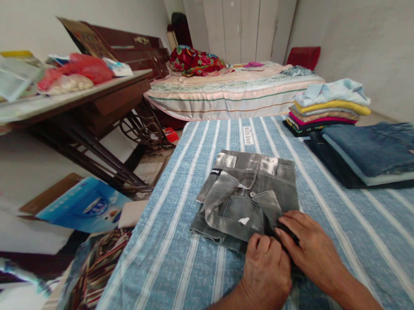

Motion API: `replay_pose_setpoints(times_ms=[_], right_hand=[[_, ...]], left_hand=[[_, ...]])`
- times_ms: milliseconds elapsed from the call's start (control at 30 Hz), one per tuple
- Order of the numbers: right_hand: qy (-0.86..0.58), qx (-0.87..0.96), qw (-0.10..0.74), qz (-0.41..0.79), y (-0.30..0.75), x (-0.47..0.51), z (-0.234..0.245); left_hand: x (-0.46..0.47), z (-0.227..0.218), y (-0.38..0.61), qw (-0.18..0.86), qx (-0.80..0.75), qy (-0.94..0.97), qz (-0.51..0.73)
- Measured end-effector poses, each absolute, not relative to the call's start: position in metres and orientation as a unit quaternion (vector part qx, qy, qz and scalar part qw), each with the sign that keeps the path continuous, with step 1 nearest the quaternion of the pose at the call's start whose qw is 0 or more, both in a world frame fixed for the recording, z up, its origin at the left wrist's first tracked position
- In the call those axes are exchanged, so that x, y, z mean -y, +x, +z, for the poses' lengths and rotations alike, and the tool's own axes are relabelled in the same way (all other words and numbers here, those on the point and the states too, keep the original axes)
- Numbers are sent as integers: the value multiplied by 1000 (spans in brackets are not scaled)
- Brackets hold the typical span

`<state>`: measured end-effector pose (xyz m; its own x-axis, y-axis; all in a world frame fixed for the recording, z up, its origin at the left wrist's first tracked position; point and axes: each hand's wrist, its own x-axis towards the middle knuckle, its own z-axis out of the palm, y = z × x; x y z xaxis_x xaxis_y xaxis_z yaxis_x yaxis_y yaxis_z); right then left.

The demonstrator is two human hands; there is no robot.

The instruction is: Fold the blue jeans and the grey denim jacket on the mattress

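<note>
1. The near edge of a folded gray denim garment (241, 206) is pinched in the grip of the left hand (266, 264).
2. Its near right corner is held between the thumb and fingers of the right hand (309, 244).
3. The garment is laid flat on a blue striped cloth (156, 248).
4. Folded blue denim (378, 147) is stacked at the right.
5. Beyond, a red flowered blanket (198, 59) is bunched on a bed (239, 98).

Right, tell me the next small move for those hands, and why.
I'd probably smooth the near edge of the folded, faded grey cloth garment with the right hand, while the left hand steadies it. Both hands are at that edge, the left one's fingers curled, and the cloth between them looks creased rather than flat.
</note>
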<state>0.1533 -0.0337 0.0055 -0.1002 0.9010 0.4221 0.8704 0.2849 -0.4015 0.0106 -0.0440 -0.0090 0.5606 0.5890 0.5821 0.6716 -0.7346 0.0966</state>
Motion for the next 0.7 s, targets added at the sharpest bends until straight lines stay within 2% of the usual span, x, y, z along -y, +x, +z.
replay_pose_setpoints(times_ms=[700], right_hand=[[-599, 754, 268, -20, 149, 19, 20]], left_hand=[[45, -11, 11, 54, 359, -881, -303]])
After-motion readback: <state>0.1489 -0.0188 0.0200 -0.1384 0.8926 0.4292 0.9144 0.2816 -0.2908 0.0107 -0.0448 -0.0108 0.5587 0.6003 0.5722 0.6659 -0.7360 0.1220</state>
